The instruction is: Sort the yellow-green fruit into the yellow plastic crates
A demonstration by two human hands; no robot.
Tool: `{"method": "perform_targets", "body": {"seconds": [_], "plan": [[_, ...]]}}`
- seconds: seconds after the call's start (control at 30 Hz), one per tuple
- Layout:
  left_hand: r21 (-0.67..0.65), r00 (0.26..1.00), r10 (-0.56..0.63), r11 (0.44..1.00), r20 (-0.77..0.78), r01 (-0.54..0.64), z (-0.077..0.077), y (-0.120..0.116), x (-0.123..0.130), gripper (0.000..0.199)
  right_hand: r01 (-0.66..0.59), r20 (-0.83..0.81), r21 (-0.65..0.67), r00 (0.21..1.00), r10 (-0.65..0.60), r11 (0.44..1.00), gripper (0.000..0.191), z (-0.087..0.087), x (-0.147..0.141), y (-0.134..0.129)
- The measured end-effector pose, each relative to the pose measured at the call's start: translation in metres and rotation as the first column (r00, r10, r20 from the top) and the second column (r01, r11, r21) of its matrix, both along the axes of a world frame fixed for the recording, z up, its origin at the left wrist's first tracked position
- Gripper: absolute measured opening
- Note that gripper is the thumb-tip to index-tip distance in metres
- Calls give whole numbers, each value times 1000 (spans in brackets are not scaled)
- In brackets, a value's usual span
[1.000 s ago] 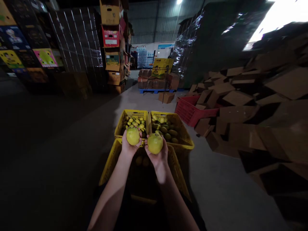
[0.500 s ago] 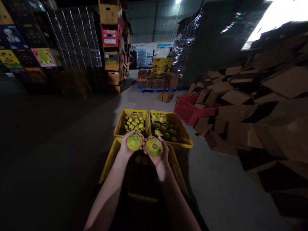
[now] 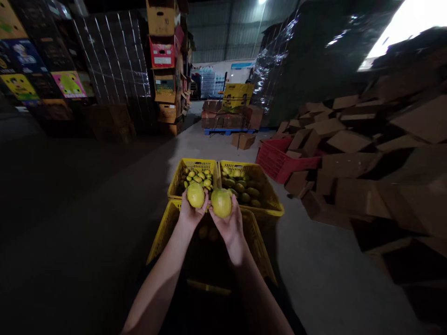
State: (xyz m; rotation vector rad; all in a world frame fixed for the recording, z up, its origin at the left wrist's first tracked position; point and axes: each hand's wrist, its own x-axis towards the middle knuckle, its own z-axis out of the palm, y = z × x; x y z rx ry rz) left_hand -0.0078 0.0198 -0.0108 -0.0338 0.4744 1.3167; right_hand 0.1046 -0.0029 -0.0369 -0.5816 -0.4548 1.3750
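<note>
My left hand (image 3: pixel 190 214) is closed around a yellow-green papaya (image 3: pixel 196 195). In my right hand (image 3: pixel 232 225) is a second, slightly larger papaya (image 3: pixel 221 203), gripped from below and the side. The two fruits are side by side, a small gap between them, above the near yellow crate (image 3: pixel 159 237). A few fruits (image 3: pixel 208 232) lie in that crate's shadowed inside; its bottom is too dark to make out. Beyond my hands stand two more yellow crates: the left crate (image 3: pixel 173 182) holds small yellow fruits (image 3: pixel 199 177), the right crate (image 3: pixel 274 200) larger green ones (image 3: pixel 244 186).
A red crate (image 3: pixel 275 160) and a heap of flattened and open cardboard boxes (image 3: pixel 352 163) lie on the right. Ahead, a blue pallet (image 3: pixel 226 131) carries boxes. Stacked cartons (image 3: pixel 165 83) and wrapped stacks (image 3: pixel 111 70) stand at the left and back.
Both papayas have been raised a little and turned, so their yellow sides now show instead of the scarred ends. Both hands keep their hold. The view has shifted slightly.
</note>
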Motion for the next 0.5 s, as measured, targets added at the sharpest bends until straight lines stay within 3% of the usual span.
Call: {"method": "perform_targets", "body": {"seconds": [0.1, 0.2, 0.3, 0.5], "plan": [[-11, 1000, 15, 1000, -17, -15, 4, -2, -1, 31, 16, 62, 96, 998, -22, 995, 28, -6, 0, 0], [-15, 1000, -11, 1000, -18, 11, 8, -6, -3, 31, -51, -16, 5, 999, 51, 999, 26, -6, 3, 3], [38, 997, -76, 996, -28, 77, 8, -7, -3, 39, -145, -114, -73, 984, 136, 987, 36, 1, 6, 4], [94, 990, -110, 989, -83, 118, 3, -3, 2, 36, -70, -167, -86, 984, 55, 994, 23, 15, 10, 2]]}}
